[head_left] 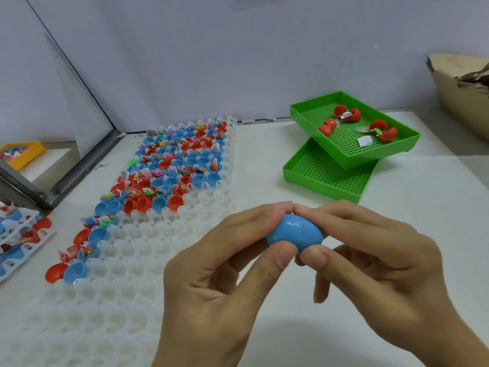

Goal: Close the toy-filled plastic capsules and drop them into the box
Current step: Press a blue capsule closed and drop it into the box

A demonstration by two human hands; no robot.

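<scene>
White tabletop against a pale wall carries a white cell tray (148, 250) on the left, its near cells bare and its far cells packed with open blue and red capsules (182, 165). Near centre, the left hand (211, 282) and right hand (375, 260) pinch one blue capsule (295, 234) between thumbs and fingertips, its halves looking pressed together. Judging by this, much remains: dozens unclosed, a few open red ones in the green tray (352, 154) far right, and the cardboard box (457, 102) beyond awaits this one.

Two green trays (352, 154) (stacked askew), three open red capsules (346, 113).
</scene>
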